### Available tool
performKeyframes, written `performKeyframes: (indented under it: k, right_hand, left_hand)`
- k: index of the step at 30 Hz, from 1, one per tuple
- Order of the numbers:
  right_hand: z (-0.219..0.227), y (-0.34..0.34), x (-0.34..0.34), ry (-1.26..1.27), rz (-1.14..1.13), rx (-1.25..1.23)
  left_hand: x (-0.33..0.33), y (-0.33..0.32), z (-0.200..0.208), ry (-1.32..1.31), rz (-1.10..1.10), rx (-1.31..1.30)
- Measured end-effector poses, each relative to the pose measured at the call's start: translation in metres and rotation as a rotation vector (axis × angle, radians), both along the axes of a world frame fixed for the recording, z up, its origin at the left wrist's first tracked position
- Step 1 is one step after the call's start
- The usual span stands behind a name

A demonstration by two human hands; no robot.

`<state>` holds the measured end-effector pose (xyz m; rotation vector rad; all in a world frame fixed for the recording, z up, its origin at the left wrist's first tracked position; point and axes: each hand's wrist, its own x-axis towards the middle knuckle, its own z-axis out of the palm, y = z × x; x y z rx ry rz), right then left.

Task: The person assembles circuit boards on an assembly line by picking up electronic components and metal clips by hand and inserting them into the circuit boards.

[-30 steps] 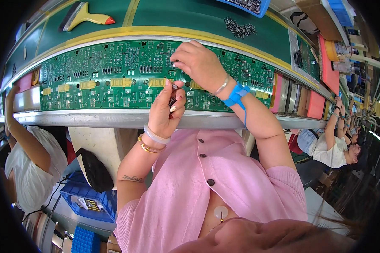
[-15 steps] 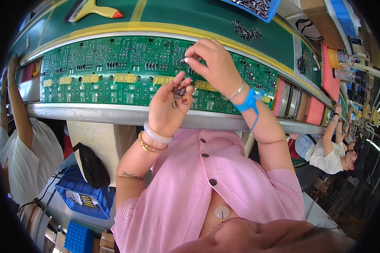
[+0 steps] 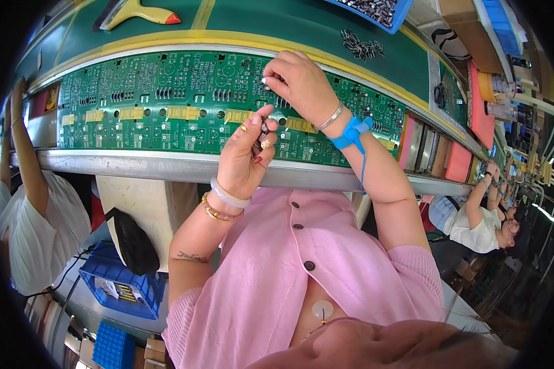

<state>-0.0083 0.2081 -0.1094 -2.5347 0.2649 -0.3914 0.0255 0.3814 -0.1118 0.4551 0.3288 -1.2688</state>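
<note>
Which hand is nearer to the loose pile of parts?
Right. The right hand is below-left of the pile, over the circuit board; the left hand is lower and farther left.

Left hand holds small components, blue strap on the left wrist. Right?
Not the strap: the head view shows the blue strap on the right wrist. The left hand does hold small components.

1. Beneath the left hand (image 3: 245, 147) and right hand (image 3: 305, 89): a track with metal rails (image 3: 135, 165), carrying a long green circuit board (image 3: 120, 77).
2. Beyond both: a green bench top (image 3: 264, 18) with yellow tape (image 3: 203, 13).
3. On it, leftward beyond the right hand: a yellow-handled brush (image 3: 140, 12).
4. Rightward beyond that hand: heaped wire-legged parts (image 3: 363, 45); farther, a blue bin (image 3: 397, 19).
</note>
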Motion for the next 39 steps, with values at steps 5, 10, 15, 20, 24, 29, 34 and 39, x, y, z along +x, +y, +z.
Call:
performKeyframes:
  k: [5,10,15,20,24,29,34,39]
  right_hand:
    - [0.003,0.0,0.002,0.02,0.023,-0.029]
    - [0.029,0.006,-0.011,0.095,0.012,0.547]
    - [0.029,0.023,-0.027,-0.052,0.163,0.336]
    - [0.028,0.018,-0.029,-0.08,0.051,0.476]
    - [0.02,-0.003,-0.014,0.038,-0.105,0.5]
    - [0.002,-0.015,0.006,0.062,-0.059,0.262]
    - [-0.006,-0.016,0.015,-0.019,-0.025,0.114]
    - [-0.002,-0.013,0.014,0.018,-0.029,0.086]
  left_hand:
    - [-0.001,0.0,-0.009,-0.016,0.01,-0.034]
    - [-0.002,-0.003,-0.006,-0.036,0.071,0.009]
    - [-0.002,-0.006,-0.005,-0.038,0.04,0.007]
    - [-0.005,-0.008,-0.01,-0.091,-0.024,0.005]
    - [-0.004,-0.01,-0.003,-0.111,-0.012,0.067]
    - [-0.001,-0.003,0.004,-0.126,-0.033,0.137]
    - [0.013,0.025,0.002,-0.407,-0.118,0.015]
    - [0.023,0.043,0.009,-1.182,-0.28,0.335]
